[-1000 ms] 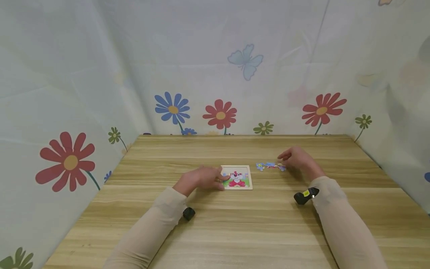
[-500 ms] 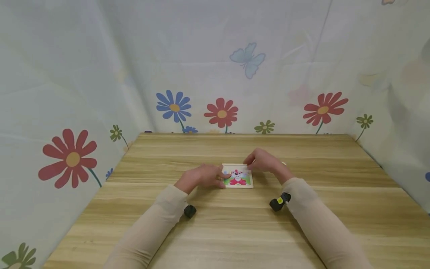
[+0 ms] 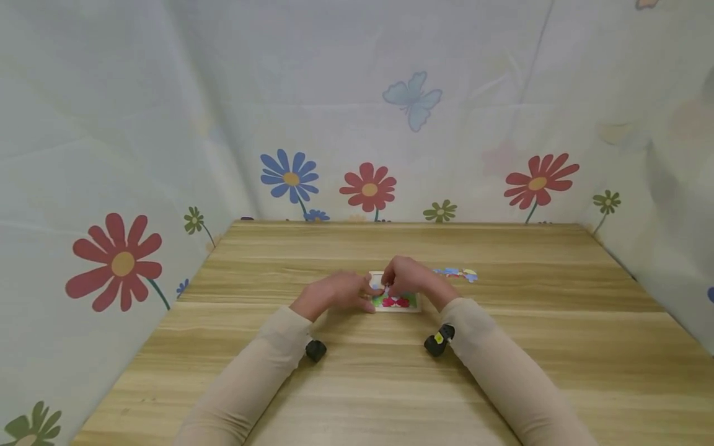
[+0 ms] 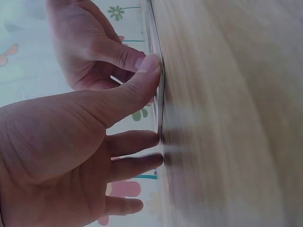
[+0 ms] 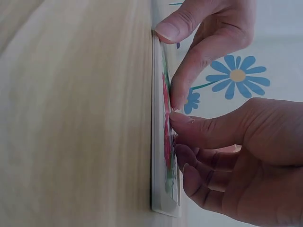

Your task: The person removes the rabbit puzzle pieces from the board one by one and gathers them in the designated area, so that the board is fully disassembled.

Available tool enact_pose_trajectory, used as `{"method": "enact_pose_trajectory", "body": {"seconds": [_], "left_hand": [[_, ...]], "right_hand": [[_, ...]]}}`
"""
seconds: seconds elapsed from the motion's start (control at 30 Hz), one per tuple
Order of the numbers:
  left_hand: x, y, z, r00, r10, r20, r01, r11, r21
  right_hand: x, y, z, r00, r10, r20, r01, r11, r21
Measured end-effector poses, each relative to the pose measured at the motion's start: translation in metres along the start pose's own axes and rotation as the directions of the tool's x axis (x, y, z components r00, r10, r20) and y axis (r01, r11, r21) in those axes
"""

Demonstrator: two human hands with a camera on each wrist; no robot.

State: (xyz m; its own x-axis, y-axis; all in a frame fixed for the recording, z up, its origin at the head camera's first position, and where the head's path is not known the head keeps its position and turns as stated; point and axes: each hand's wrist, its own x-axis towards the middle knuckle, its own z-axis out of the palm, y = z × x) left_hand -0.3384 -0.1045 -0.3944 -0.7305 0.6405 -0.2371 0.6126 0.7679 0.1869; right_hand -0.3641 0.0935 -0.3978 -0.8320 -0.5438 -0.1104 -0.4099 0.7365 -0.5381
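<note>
A small wooden tray puzzle (image 3: 413,309) lies flat on the table, its picture showing red and green parts. My left hand (image 3: 337,292) holds it steady at its left side. In the left wrist view the left thumb (image 4: 147,71) presses the near edge, while the other fingers reach out fairly straight. The left index finger touches the picture. Over the picture, my right hand (image 3: 409,277) pinches a puzzle piece (image 5: 175,110) between thumb and index finger; only a pale sliver of it shows. Both hands cover much of the picture.
Several loose puzzle pieces (image 3: 460,274) lie right of the tray, partly behind the right wrist. The wood-grain table (image 3: 368,384) ends at a flower-printed cloth (image 3: 312,111) at the back and sides. Each wrist carries a small black camera (image 3: 439,341).
My right hand has moved left from the loose pieces to the tray, now over the picture's middle with a piece. The left hand stays at the tray's left side.
</note>
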Motion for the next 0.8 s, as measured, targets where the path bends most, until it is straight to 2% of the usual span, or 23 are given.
{"method": "enact_pose_trajectory", "body": {"seconds": [0.13,0.37,0.8], "left_hand": [[-0.0006,-0.0036,0.0001,0.999,0.042,-0.023,-0.042,0.999,-0.022],[0.0021,-0.0100,0.0016,0.994,0.106,-0.015,-0.107,0.994,-0.038],[0.0011,-0.0061,-0.0027,0.995,0.104,0.002,-0.103,0.990,-0.097]], "right_hand": [[0.0005,-0.0031,0.0015,1.000,-0.003,-0.002,0.003,1.000,0.001],[-0.0025,-0.0054,0.0024,0.999,0.037,-0.003,-0.037,0.999,0.014],[-0.0008,-0.0034,0.0008,0.998,0.035,-0.047,-0.031,0.997,0.071]]}}
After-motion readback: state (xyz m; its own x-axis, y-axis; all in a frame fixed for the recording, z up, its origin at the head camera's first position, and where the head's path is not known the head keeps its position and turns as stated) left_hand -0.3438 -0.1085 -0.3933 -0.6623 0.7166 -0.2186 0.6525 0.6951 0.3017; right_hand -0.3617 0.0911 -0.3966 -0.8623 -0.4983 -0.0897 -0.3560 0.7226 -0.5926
